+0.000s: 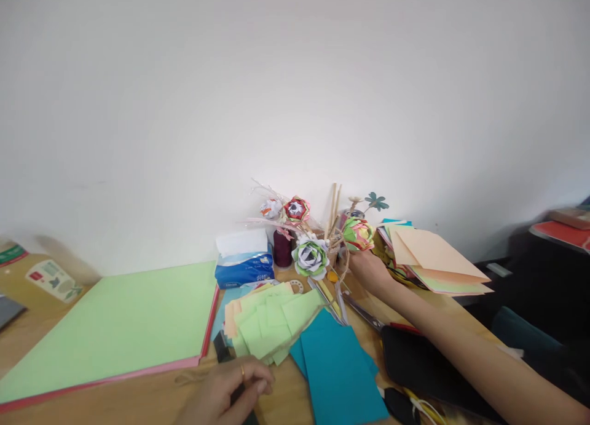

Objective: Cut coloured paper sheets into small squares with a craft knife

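Observation:
My left hand [230, 385] is low in the middle, its fingers curled toward the thumb. Whatever it may hold is hidden; a dark strip [222, 349] runs beneath it. Just beyond lie light green paper pieces [270, 317], with teal paper sheets [341, 373] to the right. My right hand [366, 270] reaches to the back, beside a green, pink and yellow paper flower [358, 233]. Its fingers are hidden behind the flower and twine. A white and green paper flower [311, 256] and a red one [296, 209] stand to its left.
Large green sheets [133, 320] cover the left side, near a yellow bottle [46, 280]. A tissue pack [244, 262] and a dark red thread spool [283, 248] stand by the wall. Scissors [364, 311], a black flat item [428, 363] and peach paper [437, 253] lie right.

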`<state>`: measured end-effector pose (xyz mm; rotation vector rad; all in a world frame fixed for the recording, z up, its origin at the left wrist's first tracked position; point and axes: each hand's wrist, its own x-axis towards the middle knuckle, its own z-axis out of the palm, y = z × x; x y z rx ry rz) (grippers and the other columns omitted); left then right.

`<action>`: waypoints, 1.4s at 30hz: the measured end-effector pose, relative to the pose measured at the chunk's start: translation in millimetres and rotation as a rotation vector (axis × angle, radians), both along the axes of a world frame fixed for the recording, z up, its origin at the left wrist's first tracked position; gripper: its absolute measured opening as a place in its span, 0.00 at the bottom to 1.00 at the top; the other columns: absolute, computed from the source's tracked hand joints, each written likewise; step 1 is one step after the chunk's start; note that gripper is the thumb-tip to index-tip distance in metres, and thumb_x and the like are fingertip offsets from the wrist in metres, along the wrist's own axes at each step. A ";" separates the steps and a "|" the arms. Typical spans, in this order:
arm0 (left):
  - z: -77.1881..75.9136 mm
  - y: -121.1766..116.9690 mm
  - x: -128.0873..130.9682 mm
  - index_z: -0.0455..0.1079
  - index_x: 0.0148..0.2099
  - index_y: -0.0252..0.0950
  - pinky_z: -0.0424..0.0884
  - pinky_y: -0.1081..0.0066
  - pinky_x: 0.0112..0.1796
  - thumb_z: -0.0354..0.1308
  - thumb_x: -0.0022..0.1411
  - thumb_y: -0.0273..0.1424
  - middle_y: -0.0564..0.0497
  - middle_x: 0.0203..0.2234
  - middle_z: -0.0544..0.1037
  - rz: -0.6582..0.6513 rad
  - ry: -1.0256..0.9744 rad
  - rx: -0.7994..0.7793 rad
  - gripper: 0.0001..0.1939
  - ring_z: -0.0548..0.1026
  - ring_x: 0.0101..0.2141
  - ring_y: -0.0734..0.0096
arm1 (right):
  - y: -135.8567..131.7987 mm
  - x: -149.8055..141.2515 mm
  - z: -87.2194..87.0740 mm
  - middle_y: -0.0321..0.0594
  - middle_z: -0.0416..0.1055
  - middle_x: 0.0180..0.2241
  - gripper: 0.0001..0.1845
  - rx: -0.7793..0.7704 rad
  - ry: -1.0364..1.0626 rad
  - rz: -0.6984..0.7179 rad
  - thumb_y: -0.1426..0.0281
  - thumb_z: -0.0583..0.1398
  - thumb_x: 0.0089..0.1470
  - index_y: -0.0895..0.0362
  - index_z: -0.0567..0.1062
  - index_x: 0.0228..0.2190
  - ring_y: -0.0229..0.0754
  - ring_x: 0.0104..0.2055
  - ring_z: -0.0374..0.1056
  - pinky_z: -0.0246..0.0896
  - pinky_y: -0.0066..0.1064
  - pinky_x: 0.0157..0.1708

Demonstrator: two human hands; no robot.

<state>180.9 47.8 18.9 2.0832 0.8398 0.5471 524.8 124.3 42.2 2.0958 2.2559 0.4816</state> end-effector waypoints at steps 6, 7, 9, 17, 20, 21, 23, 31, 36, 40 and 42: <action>-3.7 -0.6 -2.9 0.69 0.38 0.38 0.66 0.79 0.34 0.43 0.67 0.37 0.50 0.30 0.76 -0.023 0.025 -0.014 0.15 0.74 0.32 0.73 | -13.8 -6.6 2.3 0.44 0.68 0.44 0.12 0.069 0.010 0.029 0.67 0.57 0.56 0.59 0.70 0.41 0.43 0.46 0.65 0.63 0.40 0.43; -4.1 -0.8 -3.3 0.69 0.38 0.38 0.66 0.79 0.34 0.44 0.67 0.37 0.50 0.30 0.76 -0.021 0.023 -0.012 0.15 0.74 0.32 0.73 | -17.6 -7.4 4.1 0.46 0.68 0.44 0.12 0.078 0.017 0.042 0.68 0.57 0.55 0.60 0.71 0.42 0.46 0.48 0.64 0.62 0.41 0.44; -4.3 -1.7 -4.2 0.69 0.38 0.38 0.66 0.79 0.35 0.44 0.67 0.37 0.50 0.30 0.76 -0.016 0.013 -0.006 0.15 0.74 0.32 0.73 | -28.8 -6.5 9.9 0.49 0.68 0.46 0.13 0.082 0.040 0.072 0.71 0.57 0.55 0.61 0.71 0.43 0.49 0.50 0.63 0.61 0.41 0.46; 3.8 -3.1 -8.2 0.71 0.37 0.40 0.67 0.79 0.32 0.46 0.65 0.37 0.52 0.29 0.77 0.038 0.028 0.020 0.13 0.74 0.31 0.72 | -136.0 58.3 14.8 0.42 0.70 0.49 0.24 -0.124 0.243 0.114 0.62 0.59 0.50 0.52 0.69 0.50 0.46 0.49 0.67 0.64 0.36 0.45; 5.8 -2.9 -5.4 0.71 0.37 0.40 0.67 0.79 0.32 0.47 0.64 0.36 0.53 0.29 0.77 0.042 0.041 -0.003 0.12 0.74 0.31 0.72 | -175.5 81.6 -8.5 0.44 0.63 0.55 0.43 -0.162 0.372 0.077 0.64 0.66 0.35 0.51 0.63 0.55 0.52 0.55 0.60 0.58 0.41 0.52; 5.8 -3.1 -4.0 0.71 0.37 0.40 0.68 0.79 0.33 0.47 0.64 0.35 0.53 0.29 0.77 0.044 0.039 -0.006 0.12 0.74 0.31 0.72 | -183.9 84.4 -15.9 0.45 0.61 0.57 0.46 -0.164 0.376 0.067 0.65 0.66 0.32 0.51 0.62 0.56 0.54 0.56 0.58 0.57 0.44 0.53; 5.4 -4.2 -1.5 0.71 0.37 0.40 0.68 0.78 0.33 0.48 0.64 0.35 0.53 0.30 0.77 0.050 0.027 -0.002 0.11 0.75 0.32 0.72 | -193.4 82.5 -25.4 0.48 0.60 0.57 0.49 -0.145 0.368 0.040 0.64 0.66 0.30 0.52 0.61 0.57 0.57 0.57 0.57 0.54 0.48 0.54; 11.4 -13.6 3.5 0.72 0.38 0.39 0.69 0.76 0.36 0.48 0.64 0.37 0.51 0.30 0.77 0.066 -0.008 -0.035 0.13 0.75 0.33 0.69 | -187.4 58.6 -6.3 0.52 0.64 0.52 0.40 -0.121 0.434 -0.021 0.64 0.62 0.36 0.58 0.63 0.54 0.53 0.51 0.63 0.58 0.44 0.49; 20.2 -20.7 12.7 0.72 0.38 0.38 0.69 0.74 0.36 0.47 0.64 0.41 0.49 0.30 0.78 0.068 -0.009 -0.042 0.16 0.74 0.33 0.68 | -172.7 55.9 -7.9 0.51 0.64 0.51 0.37 -0.004 0.521 -0.116 0.59 0.61 0.41 0.59 0.64 0.53 0.53 0.50 0.64 0.60 0.41 0.47; 24.2 -27.5 18.0 0.72 0.37 0.37 0.68 0.75 0.35 0.46 0.64 0.40 0.49 0.29 0.77 0.028 -0.013 -0.015 0.17 0.74 0.32 0.69 | -167.2 52.5 -12.4 0.50 0.66 0.50 0.34 0.021 0.472 -0.134 0.59 0.60 0.43 0.57 0.66 0.52 0.54 0.49 0.64 0.59 0.43 0.46; 24.6 -29.7 19.2 0.72 0.37 0.37 0.68 0.75 0.35 0.46 0.65 0.40 0.49 0.29 0.77 0.011 -0.012 -0.012 0.17 0.74 0.32 0.69 | -168.3 51.3 -10.2 0.50 0.66 0.51 0.36 -0.010 0.407 -0.120 0.59 0.61 0.40 0.57 0.66 0.53 0.55 0.49 0.64 0.59 0.43 0.46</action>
